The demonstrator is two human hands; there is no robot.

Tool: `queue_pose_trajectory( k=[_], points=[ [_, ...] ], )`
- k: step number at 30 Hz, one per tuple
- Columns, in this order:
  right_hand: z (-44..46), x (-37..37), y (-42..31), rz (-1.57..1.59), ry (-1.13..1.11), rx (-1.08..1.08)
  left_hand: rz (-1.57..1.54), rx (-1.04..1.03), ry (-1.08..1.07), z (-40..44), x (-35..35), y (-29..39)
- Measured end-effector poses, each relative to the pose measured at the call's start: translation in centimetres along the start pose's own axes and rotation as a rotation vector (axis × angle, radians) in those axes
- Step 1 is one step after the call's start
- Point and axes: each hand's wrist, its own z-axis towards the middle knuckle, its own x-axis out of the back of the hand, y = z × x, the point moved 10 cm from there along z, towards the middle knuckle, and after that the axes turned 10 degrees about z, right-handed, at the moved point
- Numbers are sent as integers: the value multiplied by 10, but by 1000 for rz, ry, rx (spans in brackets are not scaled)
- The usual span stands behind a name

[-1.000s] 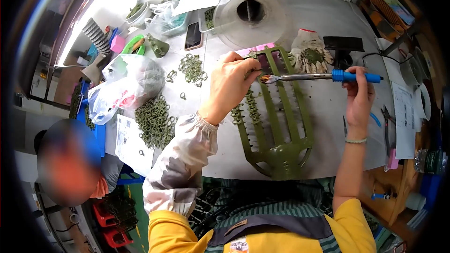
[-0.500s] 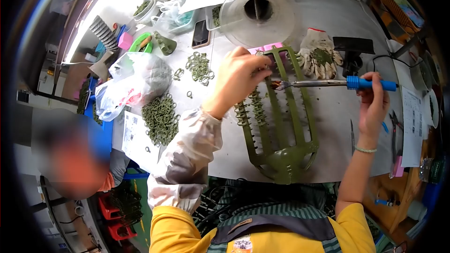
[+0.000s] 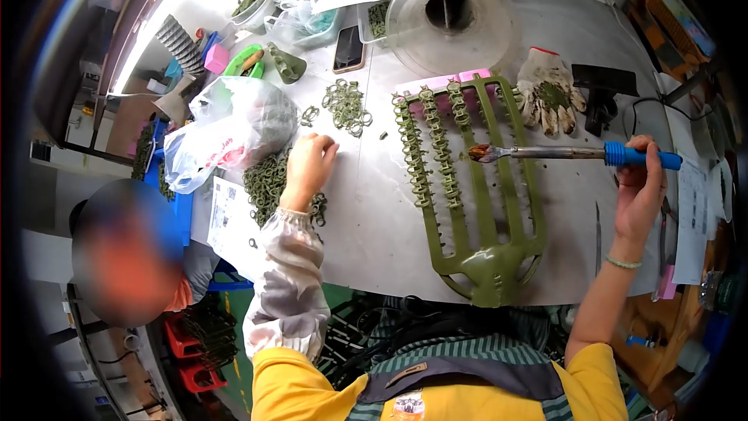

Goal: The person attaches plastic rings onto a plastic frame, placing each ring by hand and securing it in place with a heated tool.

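Note:
My right hand (image 3: 640, 187) grips a brush (image 3: 553, 153) by its blue handle. The brush lies level, its dark-tipped bristles over a bar of an olive-green rack (image 3: 499, 261). Rows of small green rings (image 3: 433, 136) line the rack's two left bars and part of the third. My left hand (image 3: 309, 168) is at the right edge of a pile of green rings (image 3: 269, 183), palm down, fingers bent and close together. What its fingertips hold, if anything, is hidden. A smaller cluster of rings (image 3: 347, 105) lies just beyond it.
Pink blocks (image 3: 467, 76) sit under the rack's far end. Beyond stand a clear round hood (image 3: 491, 31) and a phone (image 3: 349, 51). A stained glove (image 3: 548, 86) and a black stand (image 3: 602, 93) lie right. Left are a plastic bag (image 3: 234, 125) and another person (image 3: 128, 253).
My left hand has moved left from the rack's far end to the ring pile. My right hand still holds the brush over the rack. The view has shifted slightly.

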Motion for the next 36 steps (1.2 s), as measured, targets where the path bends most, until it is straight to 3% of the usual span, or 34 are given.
queue_pose_trajectory(
  k=[3, 9, 12, 14, 16, 18, 20, 21, 24, 26, 28, 31, 36],
  points=[
    [-2, -2, -5, -6, -1, 15, -273, -8, 137, 20, 0, 15],
    [-5, -7, -12, -22, -2, 36, -140, -104, 330, 27, 1, 21],
    [-5, -5, -12, -26, -9, 34, -408, 82, 192, 15, 0, 1],
    [-6, -6, -13, -29, -21, 33, -837, 300, -77, 0, -18, -12],
    [-6, -6, -12, -28, -18, 32, -977, 350, -270, -16, -25, -10],
    [-6, -6, -11, -23, -21, 29, -781, 349, -502, -32, -37, -13],
    [-6, -5, -10, -16, -27, 25, -300, 222, -203, -26, -24, -23],
    [-6, -4, -10, -18, -24, 25, -205, 171, -33, -23, -10, -18],
    [-7, -3, -12, -27, -17, 31, -551, 71, 14, -18, 7, 26],
    [-8, -4, -14, -34, -20, 34, -493, 75, -23, -16, 0, 41],
    [-7, -2, -15, -44, -27, 37, -375, -175, 95, -16, 9, 70],
    [-7, -2, -16, -52, -30, 47, -283, -277, -24, -18, -5, 87],
    [-6, 0, -13, -90, -48, 29, -352, -49, -146, -17, -8, 67]
  ],
)
